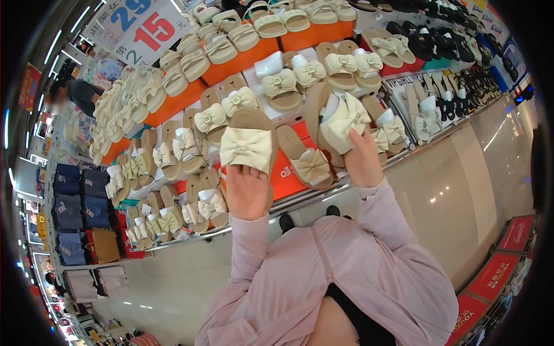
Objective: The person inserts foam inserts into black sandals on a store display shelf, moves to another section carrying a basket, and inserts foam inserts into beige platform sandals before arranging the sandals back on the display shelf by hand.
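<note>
My left hand (pixel 246 193) has its fingers tucked under the strap of a slide sandal (pixel 247 147) with a wide cream bow and tan footbed. The sandal is raised with its toe toward me. On the right, my right hand (pixel 365 158) grips another cream sandal (pixel 340 122) by its strap, with the thumb on top. That sandal is tilted on its side, and white stuffing shows under its strap. Between the two lies a single bow sandal (pixel 313 164) on a red shoebox (pixel 287 173). The fingertips of both hands are partly hidden by the straps.
Tiered rows of cream bow sandals (pixel 283 86) surround my hands, many on orange boxes (pixel 234 66). Darker shoes (pixel 410 43) stand at the back right. A price sign (pixel 141 29) hangs upper left. A person (pixel 81 95) is at the far left. Red boxes (pixel 490 277) line the lower right.
</note>
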Demonstrator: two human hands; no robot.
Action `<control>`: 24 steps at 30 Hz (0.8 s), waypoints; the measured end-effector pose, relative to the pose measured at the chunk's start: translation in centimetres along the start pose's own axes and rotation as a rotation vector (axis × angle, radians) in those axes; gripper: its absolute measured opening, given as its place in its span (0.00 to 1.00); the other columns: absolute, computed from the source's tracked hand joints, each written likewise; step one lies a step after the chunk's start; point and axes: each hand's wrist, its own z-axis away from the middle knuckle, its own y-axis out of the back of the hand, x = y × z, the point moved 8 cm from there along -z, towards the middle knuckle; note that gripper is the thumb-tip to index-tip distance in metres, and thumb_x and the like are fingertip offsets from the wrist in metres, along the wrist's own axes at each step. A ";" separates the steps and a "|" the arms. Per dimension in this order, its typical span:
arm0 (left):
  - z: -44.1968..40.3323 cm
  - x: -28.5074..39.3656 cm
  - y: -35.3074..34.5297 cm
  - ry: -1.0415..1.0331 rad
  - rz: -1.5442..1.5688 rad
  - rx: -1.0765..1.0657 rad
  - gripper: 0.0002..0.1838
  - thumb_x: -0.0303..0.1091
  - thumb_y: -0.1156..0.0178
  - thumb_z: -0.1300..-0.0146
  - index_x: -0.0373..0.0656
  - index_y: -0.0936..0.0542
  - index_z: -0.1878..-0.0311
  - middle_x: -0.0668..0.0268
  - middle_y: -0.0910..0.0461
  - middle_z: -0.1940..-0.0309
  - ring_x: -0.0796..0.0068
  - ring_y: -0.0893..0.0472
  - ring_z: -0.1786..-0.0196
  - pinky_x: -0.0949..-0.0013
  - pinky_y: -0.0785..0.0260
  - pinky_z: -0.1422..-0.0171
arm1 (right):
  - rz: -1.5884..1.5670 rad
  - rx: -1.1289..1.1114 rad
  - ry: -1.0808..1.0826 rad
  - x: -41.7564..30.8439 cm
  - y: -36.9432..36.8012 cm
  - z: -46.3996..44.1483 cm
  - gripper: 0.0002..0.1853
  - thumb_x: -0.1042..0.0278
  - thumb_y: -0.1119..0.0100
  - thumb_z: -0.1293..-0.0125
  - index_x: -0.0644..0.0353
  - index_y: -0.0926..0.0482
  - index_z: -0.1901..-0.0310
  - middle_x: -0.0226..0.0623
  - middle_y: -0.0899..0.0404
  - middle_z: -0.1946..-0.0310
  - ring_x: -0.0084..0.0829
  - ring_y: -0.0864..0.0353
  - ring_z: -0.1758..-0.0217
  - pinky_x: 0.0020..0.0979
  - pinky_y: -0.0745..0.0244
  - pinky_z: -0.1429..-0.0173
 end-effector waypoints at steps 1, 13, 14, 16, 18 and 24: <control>0.1 -1.2 -1.4 -0.011 0.024 -0.020 0.25 0.45 0.52 0.32 0.45 0.38 0.36 0.65 0.36 0.36 0.67 0.37 0.33 0.59 0.49 0.28 | -0.053 -0.010 -0.021 0.1 0.2 0.4 0.26 0.73 0.43 0.40 0.65 0.37 0.40 0.37 0.29 0.44 0.28 0.29 0.42 0.29 0.36 0.38; 1.8 -10.1 -6.2 -0.239 -0.968 -0.261 0.24 0.41 0.59 0.30 0.44 0.44 0.34 0.63 0.44 0.32 0.64 0.46 0.30 0.58 0.57 0.26 | 0.053 -0.188 -0.036 1.2 1.3 3.5 0.37 0.75 0.44 0.46 0.68 0.49 0.34 0.45 0.39 0.36 0.38 0.38 0.34 0.38 0.43 0.32; 1.1 -11.0 -5.7 -0.090 -0.453 -0.260 0.22 0.41 0.60 0.30 0.44 0.41 0.36 0.64 0.41 0.34 0.65 0.43 0.32 0.59 0.54 0.27 | -0.031 -0.154 0.057 1.1 1.7 2.9 0.38 0.75 0.46 0.45 0.67 0.50 0.33 0.43 0.41 0.35 0.38 0.39 0.33 0.38 0.43 0.31; -1.0 -12.6 -4.5 0.043 0.064 -0.215 0.20 0.42 0.61 0.30 0.43 0.38 0.39 0.65 0.38 0.37 0.66 0.40 0.34 0.60 0.51 0.28 | -0.056 -0.113 0.084 0.4 1.8 2.0 0.38 0.78 0.47 0.46 0.65 0.51 0.33 0.41 0.43 0.34 0.37 0.41 0.32 0.37 0.45 0.30; -3.9 -14.7 -2.5 0.094 0.277 -0.404 0.21 0.43 0.60 0.29 0.43 0.37 0.39 0.65 0.37 0.37 0.65 0.38 0.35 0.61 0.50 0.29 | -0.028 -0.041 0.073 0.3 2.3 1.6 0.39 0.78 0.48 0.46 0.64 0.52 0.32 0.38 0.44 0.34 0.35 0.44 0.30 0.35 0.50 0.28; -4.7 -19.3 2.7 0.630 -0.215 0.169 0.28 0.47 0.57 0.30 0.41 0.44 0.32 0.61 0.48 0.29 0.67 0.45 0.29 0.67 0.52 0.27 | -0.124 -0.026 0.083 -0.5 1.9 1.5 0.30 0.75 0.48 0.44 0.63 0.42 0.37 0.35 0.38 0.38 0.31 0.44 0.32 0.35 0.52 0.30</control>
